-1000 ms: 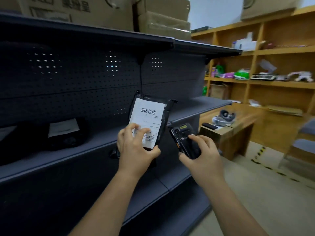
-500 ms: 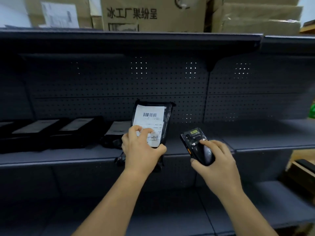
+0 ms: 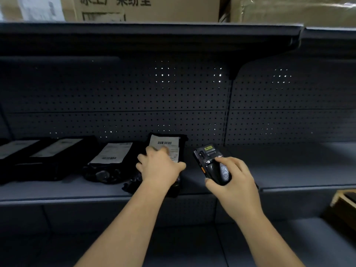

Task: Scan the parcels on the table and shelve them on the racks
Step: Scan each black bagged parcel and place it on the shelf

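My left hand grips a black plastic parcel with a white barcode label, and the parcel lies on the dark grey rack shelf. The hand covers the parcel's lower half. Just left of it lies another black parcel with a white label, and two more labelled black parcels sit further left along the same shelf. My right hand holds a black handheld scanner above the shelf, a short way right of the held parcel, its small screen facing up.
A perforated back panel closes the rack behind the shelf. The upper shelf carries cardboard boxes. A lower shelf runs below my arms. A wooden corner shows at the right edge.
My view turned from the room to face the rack. My left hand carried the parcel forward and down from mid-air onto the shelf beside the other parcels. My right hand kept the scanner.
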Demonstrator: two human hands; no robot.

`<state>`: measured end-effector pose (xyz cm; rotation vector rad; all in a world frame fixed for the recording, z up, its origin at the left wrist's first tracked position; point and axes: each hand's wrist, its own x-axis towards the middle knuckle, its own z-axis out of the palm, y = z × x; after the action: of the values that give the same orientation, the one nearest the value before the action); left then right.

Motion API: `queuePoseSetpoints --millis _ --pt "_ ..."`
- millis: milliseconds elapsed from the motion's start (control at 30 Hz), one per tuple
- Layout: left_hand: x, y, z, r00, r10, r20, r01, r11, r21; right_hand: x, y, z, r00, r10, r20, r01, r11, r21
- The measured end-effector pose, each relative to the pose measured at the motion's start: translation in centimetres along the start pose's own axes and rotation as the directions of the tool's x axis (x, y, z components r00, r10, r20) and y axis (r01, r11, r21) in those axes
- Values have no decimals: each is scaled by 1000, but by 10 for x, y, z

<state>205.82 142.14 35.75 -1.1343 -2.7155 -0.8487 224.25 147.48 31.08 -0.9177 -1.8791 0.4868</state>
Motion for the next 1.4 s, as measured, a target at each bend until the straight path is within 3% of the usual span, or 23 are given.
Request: queuePoseSetpoints --millis 167,267,367,567,667,967,1067,1233,1400 --pt "17 10 8 997 -44 60 37 993 115 17 15 0 999 -11 35 11 1000 18" --pt "8 3 8 996 42 -81 -36 997 75 22 22 1 998 -25 57 23 999 34" --pt "-16 -13 11 950 188 -249 -178 982 65 23 27 2 996 -37 84 33 998 50" --pt "-40 -41 38 875 329 -355 -311 944 109 26 30 2 995 -48 87 41 996 84" --pt "-29 -43 45 866 350 -357 -334 936 106 26 28 2 995 -45 89 38 996 84" --pt "9 -23 45 933 277 -230 -267 961 75 19 22 -6 995 -18 96 11 997 72" --pt "7 -26 36 919 322 -228 -314 947 72 11 20 -5 995 -29 94 21 996 88" --pt "-40 -77 -1 861 381 -337 -417 908 -39 -13 -6 8 988 -89 129 69 986 152" --pt "-98 -164 -60 829 409 -381 -446 895 -10 -66 -80 44 969 -157 189 114 969 221"
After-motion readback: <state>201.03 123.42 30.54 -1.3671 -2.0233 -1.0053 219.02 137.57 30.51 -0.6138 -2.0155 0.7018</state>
